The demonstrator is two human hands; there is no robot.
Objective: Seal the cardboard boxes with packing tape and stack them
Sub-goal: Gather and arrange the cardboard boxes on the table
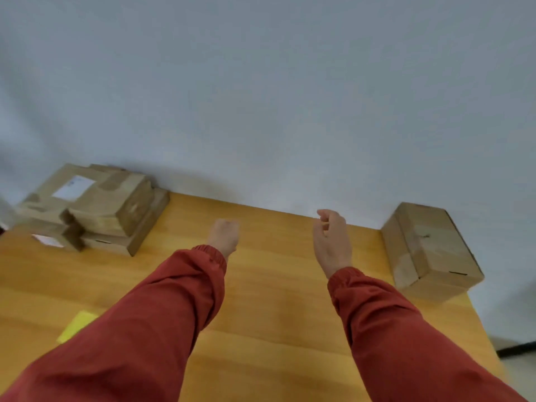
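Over the table (261,285) our left hand (224,236) is clenched and our right hand (332,242) loosely curled, both empty (no tape in sight), so the leaning stack (95,210) may topple if we add the lone box (429,250).

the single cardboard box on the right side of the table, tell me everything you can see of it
The cardboard box is plain brown corrugated card, oblong and closed. A wide strip of glossy tape seems to run over its top and down the near end, though blur makes this uncertain. Small dark slits show on the top and on the right side. It stands alone at the far right corner of the wooden table, close to the pale wall. Nothing rests on it, and neither hand touches it; the right hand hangs in the air to its left.
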